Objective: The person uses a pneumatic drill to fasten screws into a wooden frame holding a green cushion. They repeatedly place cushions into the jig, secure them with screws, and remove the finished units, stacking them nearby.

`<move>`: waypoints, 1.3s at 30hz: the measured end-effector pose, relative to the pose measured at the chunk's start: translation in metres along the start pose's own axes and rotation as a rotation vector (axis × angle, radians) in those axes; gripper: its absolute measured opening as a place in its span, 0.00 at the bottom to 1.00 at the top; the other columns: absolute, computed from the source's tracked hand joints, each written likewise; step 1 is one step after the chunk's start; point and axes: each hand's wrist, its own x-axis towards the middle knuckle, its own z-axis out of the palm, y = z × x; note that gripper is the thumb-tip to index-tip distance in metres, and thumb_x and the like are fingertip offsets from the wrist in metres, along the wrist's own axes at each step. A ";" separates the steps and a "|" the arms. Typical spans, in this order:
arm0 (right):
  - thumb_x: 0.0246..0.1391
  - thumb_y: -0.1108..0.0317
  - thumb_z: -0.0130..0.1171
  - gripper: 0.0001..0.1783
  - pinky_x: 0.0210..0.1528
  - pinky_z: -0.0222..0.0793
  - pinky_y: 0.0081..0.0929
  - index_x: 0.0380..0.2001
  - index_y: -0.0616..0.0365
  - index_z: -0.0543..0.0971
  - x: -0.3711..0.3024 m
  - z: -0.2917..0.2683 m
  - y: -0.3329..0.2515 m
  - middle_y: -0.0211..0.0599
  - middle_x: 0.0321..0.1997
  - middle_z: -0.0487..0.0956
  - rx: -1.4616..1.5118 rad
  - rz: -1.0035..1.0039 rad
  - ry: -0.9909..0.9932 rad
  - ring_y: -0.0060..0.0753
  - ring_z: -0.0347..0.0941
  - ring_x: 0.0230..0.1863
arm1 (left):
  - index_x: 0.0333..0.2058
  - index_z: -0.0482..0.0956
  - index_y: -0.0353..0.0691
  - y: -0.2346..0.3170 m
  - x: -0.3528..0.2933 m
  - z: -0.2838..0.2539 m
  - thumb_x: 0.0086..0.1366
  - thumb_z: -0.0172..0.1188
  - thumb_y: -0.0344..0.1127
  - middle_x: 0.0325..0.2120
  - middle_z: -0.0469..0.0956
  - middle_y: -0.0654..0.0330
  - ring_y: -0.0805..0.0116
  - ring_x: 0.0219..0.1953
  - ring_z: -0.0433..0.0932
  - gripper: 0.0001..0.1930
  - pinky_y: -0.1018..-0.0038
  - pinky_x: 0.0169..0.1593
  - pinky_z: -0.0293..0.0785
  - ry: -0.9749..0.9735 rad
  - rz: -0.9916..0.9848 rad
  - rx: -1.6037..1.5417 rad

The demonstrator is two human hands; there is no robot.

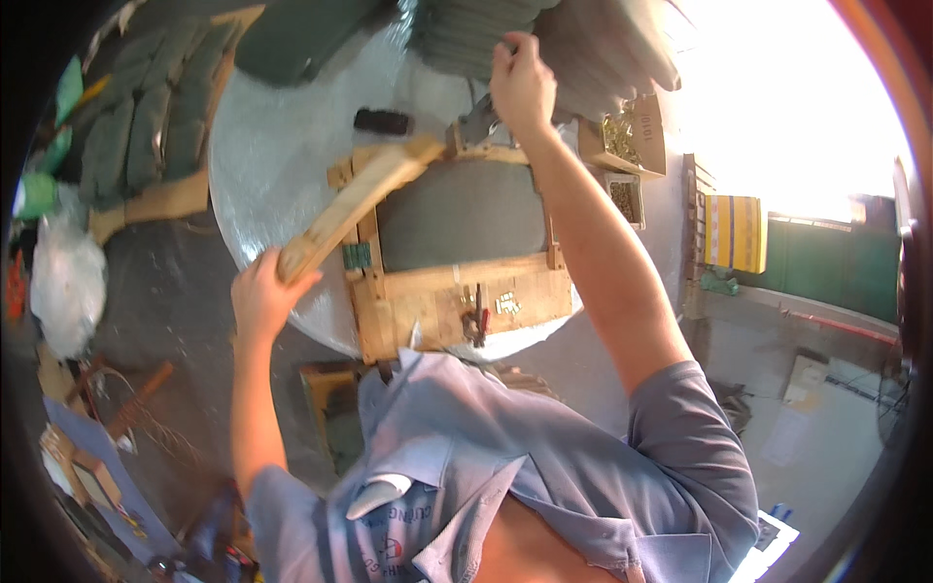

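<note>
A pale wooden bar [360,209] slants over the left side of a wooden frame [428,282], its near end in the left hand [267,291]; the fingers of that hand are closed round the bar, while its far end shows at the frame's far edge, and whether the two touch there I cannot tell; inside the frame lies a flat grey-green panel [462,219]; the right hand [526,87] is raised beyond the frame, fingers curled, just beside a stack of grey-green padded pieces [476,39], and whether it grips anything I cannot tell.

On the frame's near board lie a red-handled tool [483,325] and some small shiny pieces [507,303]; the frame sits on a round, film-covered table [258,165], with a black, phone-like object [382,121] behind it; to the right stand an open cardboard box [649,136] of small pieces and a smaller tray [637,199]; farther right is a yellow box [734,233]; a clear plastic bag [68,282] is at far left.
</note>
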 end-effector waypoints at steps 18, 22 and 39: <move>0.77 0.59 0.52 0.16 0.36 0.78 0.42 0.58 0.57 0.75 -0.001 -0.008 -0.021 0.48 0.30 0.84 0.046 0.089 -0.119 0.44 0.84 0.29 | 0.52 0.80 0.47 0.196 0.183 0.190 0.60 0.79 0.42 0.45 0.87 0.64 0.62 0.51 0.87 0.23 0.59 0.53 0.80 -0.237 0.605 0.210; 0.77 0.59 0.52 0.15 0.37 0.78 0.41 0.56 0.57 0.77 -0.002 -0.010 -0.029 0.46 0.29 0.84 0.062 0.124 -0.138 0.40 0.84 0.31 | 0.52 0.80 0.49 0.183 0.183 0.187 0.60 0.78 0.41 0.46 0.87 0.63 0.62 0.51 0.87 0.23 0.60 0.50 0.84 -0.282 0.591 0.166; 0.76 0.59 0.54 0.21 0.37 0.82 0.31 0.58 0.66 0.78 0.071 0.070 0.033 0.46 0.40 0.88 0.397 0.330 -0.359 0.35 0.87 0.38 | 0.48 0.84 0.47 0.182 0.185 0.190 0.56 0.78 0.38 0.41 0.88 0.62 0.62 0.48 0.88 0.21 0.62 0.46 0.86 -0.235 0.657 0.040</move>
